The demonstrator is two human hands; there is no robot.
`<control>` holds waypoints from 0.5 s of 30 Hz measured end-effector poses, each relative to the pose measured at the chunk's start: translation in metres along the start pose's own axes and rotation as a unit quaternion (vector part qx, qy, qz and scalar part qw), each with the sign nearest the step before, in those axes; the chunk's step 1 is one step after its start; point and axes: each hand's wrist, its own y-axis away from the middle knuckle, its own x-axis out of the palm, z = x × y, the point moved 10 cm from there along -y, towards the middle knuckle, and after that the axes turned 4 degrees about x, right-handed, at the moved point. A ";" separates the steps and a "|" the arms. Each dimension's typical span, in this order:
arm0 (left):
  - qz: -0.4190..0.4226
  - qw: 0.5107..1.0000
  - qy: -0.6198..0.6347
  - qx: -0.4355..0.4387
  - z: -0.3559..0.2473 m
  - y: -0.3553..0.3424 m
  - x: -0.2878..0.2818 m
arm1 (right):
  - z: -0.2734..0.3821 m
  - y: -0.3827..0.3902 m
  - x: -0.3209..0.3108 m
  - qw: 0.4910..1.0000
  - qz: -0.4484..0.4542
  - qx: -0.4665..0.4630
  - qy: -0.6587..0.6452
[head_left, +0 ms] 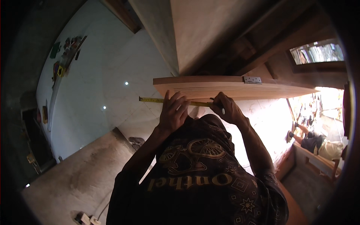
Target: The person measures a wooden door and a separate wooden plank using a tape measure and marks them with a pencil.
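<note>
Beyond the hands, a wooden door panel with a grooved face and a metal hinge on its edge runs across the view, just past the yellow tape measure and in the way on that far side; a broad tan board rises behind it. The left hand has its fingers partly spread over the tape blade, but whether it pinches the blade cannot be told; the right hand is curled tightly around the tape's other end, with something small and pale showing at its lower side. Far left lie a yellow-and-black tool, a green object and a long pale straight strip. At lower left are a brown stained slab, dark footwear beside its corner and white plugs; at far right another person is near a wooden beam. The blade's tip juts left past the panel's near corner, over pale floor that stretches toward the tools, while the wearer's body closes off the near side. The dark shirt bears a bicycle print and large pale lettering; the blade's markings are too small to read.
</note>
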 end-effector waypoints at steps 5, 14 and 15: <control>-0.052 0.993 0.076 0.074 -0.046 -0.003 -0.042 | -0.036 0.071 -0.001 0.992 -0.063 0.110 -0.024; 0.232 0.880 0.391 -0.137 -0.024 -0.009 0.108 | -0.119 0.205 0.008 0.817 -0.314 0.408 -0.258; 0.266 0.847 0.432 -0.157 -0.035 -0.009 0.130 | -0.121 0.202 0.014 0.800 -0.336 0.396 -0.301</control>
